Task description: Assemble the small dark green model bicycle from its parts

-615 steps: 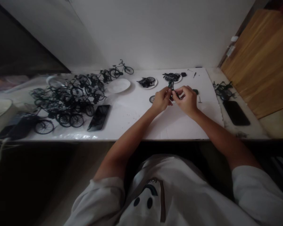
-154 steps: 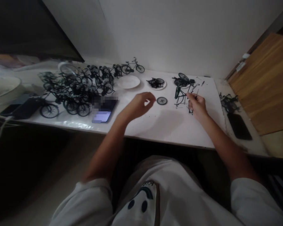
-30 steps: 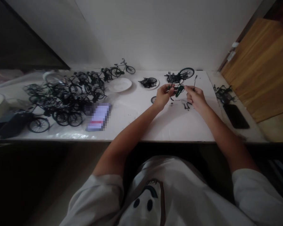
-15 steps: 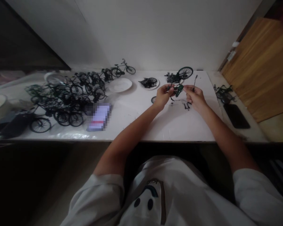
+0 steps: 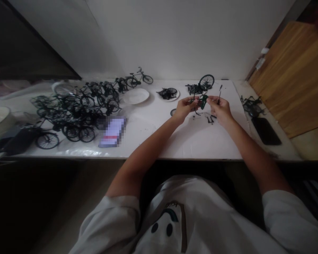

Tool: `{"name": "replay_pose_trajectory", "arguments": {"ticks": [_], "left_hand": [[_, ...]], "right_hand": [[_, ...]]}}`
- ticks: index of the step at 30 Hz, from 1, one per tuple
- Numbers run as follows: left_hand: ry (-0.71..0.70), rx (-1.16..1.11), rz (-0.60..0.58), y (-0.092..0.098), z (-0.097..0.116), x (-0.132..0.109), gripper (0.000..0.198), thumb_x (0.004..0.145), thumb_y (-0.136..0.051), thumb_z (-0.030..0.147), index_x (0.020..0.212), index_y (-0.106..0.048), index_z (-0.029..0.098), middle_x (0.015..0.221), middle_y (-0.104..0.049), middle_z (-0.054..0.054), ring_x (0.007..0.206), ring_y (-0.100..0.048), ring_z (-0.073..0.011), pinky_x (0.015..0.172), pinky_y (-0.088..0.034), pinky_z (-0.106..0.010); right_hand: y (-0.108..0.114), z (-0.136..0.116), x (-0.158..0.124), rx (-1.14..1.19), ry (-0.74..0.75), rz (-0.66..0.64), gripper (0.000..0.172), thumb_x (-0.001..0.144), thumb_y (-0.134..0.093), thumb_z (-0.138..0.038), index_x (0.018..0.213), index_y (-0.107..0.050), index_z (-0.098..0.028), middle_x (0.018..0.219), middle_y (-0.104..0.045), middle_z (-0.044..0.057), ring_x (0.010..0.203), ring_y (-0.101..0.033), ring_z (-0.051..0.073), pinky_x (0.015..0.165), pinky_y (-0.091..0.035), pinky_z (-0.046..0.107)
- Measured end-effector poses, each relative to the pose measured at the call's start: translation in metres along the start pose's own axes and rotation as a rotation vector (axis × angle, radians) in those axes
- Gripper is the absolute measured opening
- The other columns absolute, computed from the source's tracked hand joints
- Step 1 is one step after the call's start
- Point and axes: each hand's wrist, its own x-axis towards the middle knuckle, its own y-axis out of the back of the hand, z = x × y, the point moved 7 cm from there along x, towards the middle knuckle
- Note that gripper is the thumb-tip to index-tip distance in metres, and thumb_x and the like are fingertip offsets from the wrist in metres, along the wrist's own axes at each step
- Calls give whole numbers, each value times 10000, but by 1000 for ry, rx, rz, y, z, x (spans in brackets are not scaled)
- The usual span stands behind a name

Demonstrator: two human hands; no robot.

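A small dark green bicycle frame (image 5: 203, 101) is held up between my two hands over the white table. My left hand (image 5: 184, 108) pinches its left side with thumb and fingers. On the other side, my right hand (image 5: 220, 108) grips the frame with thumb and forefinger, and a thin screwdriver (image 5: 219, 94) sticks up from the same hand. Small dark parts (image 5: 210, 119) lie on the table below, and a little wheel (image 5: 172, 112) is partly hidden behind my left hand.
Many small black bicycles (image 5: 76, 109) crowd the left side, near a lit phone (image 5: 112, 132). Plates (image 5: 136, 96) stand towards the wall, two bearing bicycle parts (image 5: 167, 93). A dark phone (image 5: 266, 130) and green frames (image 5: 251, 104) lie at the right.
The green frame has turned a little between my fingers and moved slightly right. The screwdriver in my right hand leans differently.
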Motion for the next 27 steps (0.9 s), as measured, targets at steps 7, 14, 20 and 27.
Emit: {"name": "replay_pose_trajectory", "arguments": {"ticks": [7, 14, 20, 27], "left_hand": [[5, -27, -94, -6, -1, -2, 370, 872, -965, 372, 1142, -811, 171, 1102, -857, -102, 965, -846, -197, 939, -639, -333], [-14, 5, -72, -7, 3, -4, 360, 885, -955, 356, 1158, -803, 177, 1079, -862, -94, 955, -842, -180, 950, -639, -326], [-39, 18, -42, -5, 7, -4, 340, 883, -946, 333, 1154, -808, 180, 1095, -862, -90, 914, -818, -154, 934, -656, -318], [-60, -3, -12, -3, 11, -3, 274, 910, -924, 293, 1126, -803, 175, 1036, -854, -80, 899, -818, -159, 936, -656, -329]], "right_hand": [[-3, 4, 1, 75, -55, -30, 712, 506, -1063, -696, 865, -640, -250, 577, -339, -137, 480, -208, 49, 422, -180, 221], [-6, 2, -2, 44, -72, -23, 678, 595, -1036, -707, 810, -573, -262, 550, -305, -142, 472, -230, 59, 415, -204, 217], [-9, 1, -2, 42, -59, -61, 594, 714, -1008, -657, 819, -577, -262, 556, -312, -132, 463, -257, 64, 419, -222, 220], [-10, 6, -1, 75, -41, -101, 648, 605, -1039, -703, 845, -632, -261, 578, -353, -121, 497, -242, 62, 428, -233, 198]]}}
